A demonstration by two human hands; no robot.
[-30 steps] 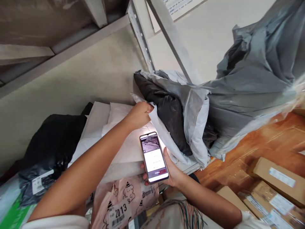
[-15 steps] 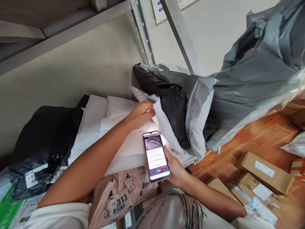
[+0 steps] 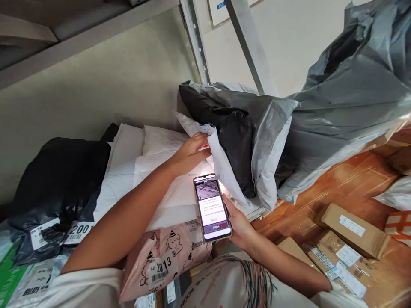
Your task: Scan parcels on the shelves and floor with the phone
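"What was found nearest?"

"A pink bag [image 3: 147, 273] of thin, crinkled plastic, printed with cartoon animals and labelled 2013. Just beyond it, the phone [image 3: 213, 209] was held tilted, screen lit, in the right hand [image 3: 239, 224], the fingers wrapped around its edges."

"How was the phone judged?"

"Light but stiff, probably slippery, and fragile at the glass — best held by both long edges, low down."

"And the left hand [image 3: 194, 152]?"

"It was placed farther off, its fingers bent and narrow at the raised edge of a white mailer [image 3: 226, 169]. Whether that edge was pinched or merely propped could not be told."

"Was the mailer thought easy to manage?"

"Light and floppy, it was judged; a grip near a corner would be surer than one mid-edge."

"What was seen around it?"

"Pale padded mailers [image 3: 125, 167] were laid to the left, softly puckered, beside a bulging black bag [image 3: 61, 171]. To the right, a black parcel [image 3: 239, 145] was leaned against a creased grey bag [image 3: 272, 119]. Beyond — square-edged cardboard boxes [image 3: 353, 248] were scattered on the brown floor [image 3: 308, 201], and a perforated metal post [image 3: 194, 36] was fixed upright."
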